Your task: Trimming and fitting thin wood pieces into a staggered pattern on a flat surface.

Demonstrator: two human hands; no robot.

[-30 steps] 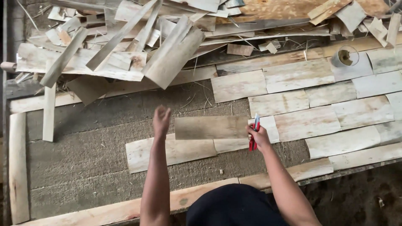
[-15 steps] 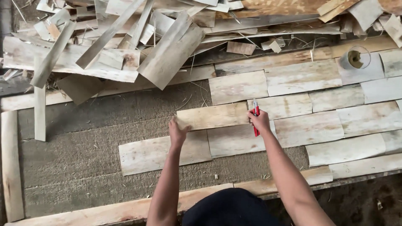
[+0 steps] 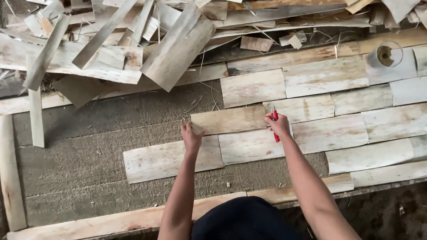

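Having shifted, left hand (image 3: 191, 137) on veneer sheet (image 3: 229, 120)

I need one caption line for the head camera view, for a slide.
Left hand presses a pale rectangular wood sheet on coarse brown matting; right hand holds a red-handled tool.

A flat work surface covered with a coarse grey-brown mat (image 3: 89, 133) is carrying everything. Pale thin wood sheets (image 3: 329, 80) are lying flat on it in overlapping rows, filling its right half. A browner sheet (image 3: 229, 120) is sitting at the left end of one row, and a long pale sheet (image 3: 171, 159) is lying just below it. A heap of loose wood strips (image 3: 111, 40) is piling up along the far edge. A roll of tape (image 3: 384, 55) is resting on the sheets at the far right. A wooden board (image 3: 129, 220) is running along the near edge.
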